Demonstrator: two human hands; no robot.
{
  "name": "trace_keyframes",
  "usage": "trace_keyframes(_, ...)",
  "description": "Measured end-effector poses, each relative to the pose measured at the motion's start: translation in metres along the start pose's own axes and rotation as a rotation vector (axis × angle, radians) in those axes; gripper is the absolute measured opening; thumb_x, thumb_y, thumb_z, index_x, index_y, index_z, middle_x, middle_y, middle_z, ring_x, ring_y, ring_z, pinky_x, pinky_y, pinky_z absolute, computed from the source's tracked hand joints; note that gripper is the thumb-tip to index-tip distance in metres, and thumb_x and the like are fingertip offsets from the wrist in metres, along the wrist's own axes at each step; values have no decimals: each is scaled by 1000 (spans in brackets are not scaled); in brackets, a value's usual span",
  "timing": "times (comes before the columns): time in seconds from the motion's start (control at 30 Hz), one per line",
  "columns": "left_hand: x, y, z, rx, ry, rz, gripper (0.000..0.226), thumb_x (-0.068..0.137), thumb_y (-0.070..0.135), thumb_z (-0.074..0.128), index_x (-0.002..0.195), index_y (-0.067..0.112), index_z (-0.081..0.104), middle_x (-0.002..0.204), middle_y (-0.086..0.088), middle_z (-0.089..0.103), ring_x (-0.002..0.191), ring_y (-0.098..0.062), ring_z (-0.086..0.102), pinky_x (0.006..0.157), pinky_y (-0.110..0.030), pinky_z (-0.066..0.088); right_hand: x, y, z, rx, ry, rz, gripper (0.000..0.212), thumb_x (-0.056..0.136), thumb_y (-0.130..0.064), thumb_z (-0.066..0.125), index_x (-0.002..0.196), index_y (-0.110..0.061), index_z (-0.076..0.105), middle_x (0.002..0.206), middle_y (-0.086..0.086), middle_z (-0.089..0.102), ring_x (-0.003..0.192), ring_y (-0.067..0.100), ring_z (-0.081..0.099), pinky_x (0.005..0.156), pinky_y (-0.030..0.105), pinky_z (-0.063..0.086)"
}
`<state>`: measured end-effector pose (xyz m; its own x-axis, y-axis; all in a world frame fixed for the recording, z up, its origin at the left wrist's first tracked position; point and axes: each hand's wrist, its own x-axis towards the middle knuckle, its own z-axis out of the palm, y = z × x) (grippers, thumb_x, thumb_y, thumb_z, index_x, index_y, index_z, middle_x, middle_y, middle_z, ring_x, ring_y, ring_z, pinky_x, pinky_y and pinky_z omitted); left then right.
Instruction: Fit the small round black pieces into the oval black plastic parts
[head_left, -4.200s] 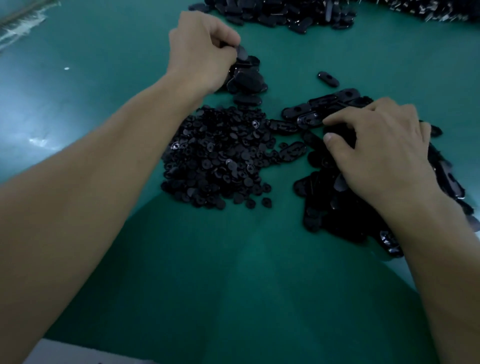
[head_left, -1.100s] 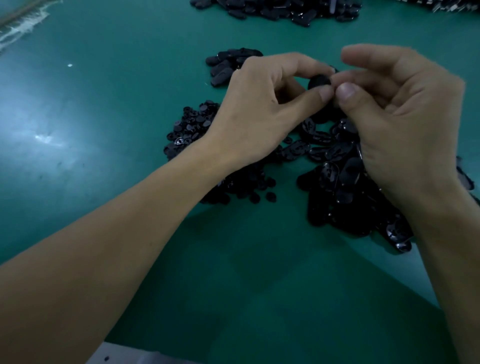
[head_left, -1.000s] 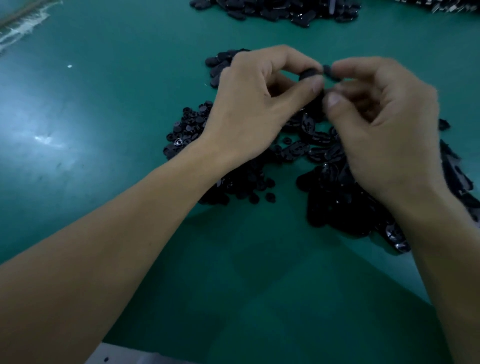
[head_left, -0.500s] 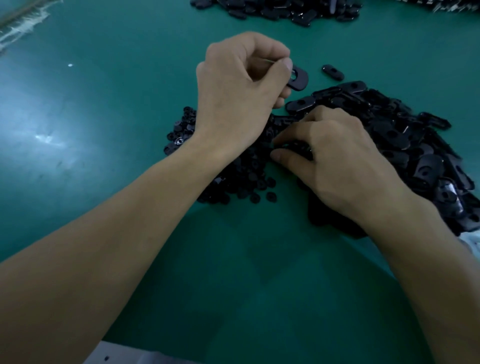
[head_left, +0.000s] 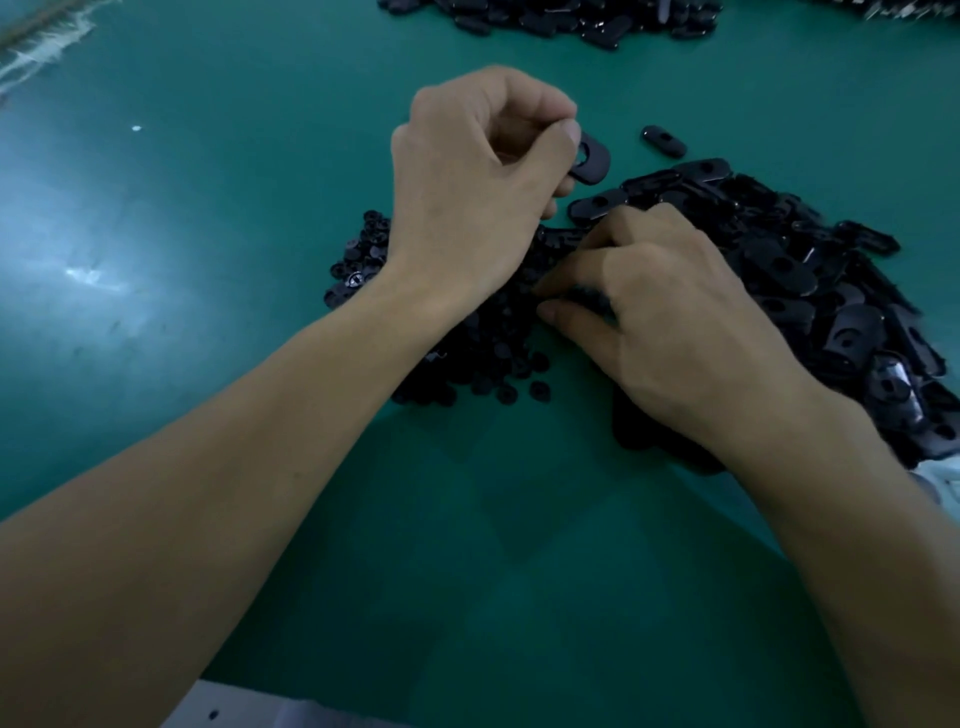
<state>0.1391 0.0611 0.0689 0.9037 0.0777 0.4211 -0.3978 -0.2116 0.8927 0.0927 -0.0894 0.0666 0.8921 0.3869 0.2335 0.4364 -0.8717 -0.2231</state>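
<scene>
On my green-topped bench (head_left: 208, 260), a long heap of black parts (head_left: 561, 18) lies along the far edge, 1 stray oval black piece (head_left: 663, 141) sits beside the big pile of oval black plastic parts (head_left: 810, 291), and my left forearm hides much of the pile of small round black pieces (head_left: 488, 358). My left hand (head_left: 467, 197) is curled, pinching 1 oval black plastic part (head_left: 589, 161) between thumb and forefinger above the bench. My right hand (head_left: 670, 322), which met the left a second ago, now lies loosely bent on the round pieces, and I cannot tell whether it grips any.
</scene>
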Motion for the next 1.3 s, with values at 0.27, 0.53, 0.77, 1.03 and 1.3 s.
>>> trace_keyframes(0.27, 0, 0, 0, 5, 8, 4, 10, 93, 8, 69, 88, 17, 69, 77, 3, 73, 67, -11, 74, 62, -24, 59, 0, 2, 2, 20, 53, 1, 20, 98, -29, 63, 108, -18, 76, 97, 8, 62, 92, 26, 47, 78, 36, 34)
trace_keyframes(0.53, 1, 0, 0, 2, 11, -18, 6, 91, 7, 70, 92, 13, 72, 78, 1, 74, 68, -11, 74, 65, -26, 61, -2, 3, 0, 324, 229, 20, 14, 92, -16, 67, 100, -16, 78, 81, -1, 73, 72, 14, 67, 71, 38, 55)
trace_keyframes(0.77, 0, -1, 0, 24, 4, -28, 4, 91, 8, 71, 94, 10, 73, 79, 0, 74, 68, -11, 75, 65, -27, 61, -2, 2, 2, 322, 155, -17, 11, 89, -15, 69, 96, -16, 78, 85, 2, 71, 78, 19, 66, 74, 40, 54)
trace_keyframes(1.03, 0, -1, -1, 31, 2, -23, 5, 90, 9, 72, 91, 14, 73, 78, 2, 75, 68, -11, 74, 63, -28, 61, -1, -1, 2, 360, 166, -1, 10, 90, -13, 66, 97, -16, 73, 77, -9, 67, 70, 9, 61, 68, 24, 50)
trace_keyframes(1.3, -1, -3, -1, 27, -9, -21, 4, 91, 8, 72, 94, 10, 74, 78, 0, 75, 68, -12, 74, 62, -28, 60, -3, -2, 0, 409, 247, 38, 6, 94, -7, 57, 93, -10, 53, 71, -12, 58, 60, -1, 53, 53, 10, 36)
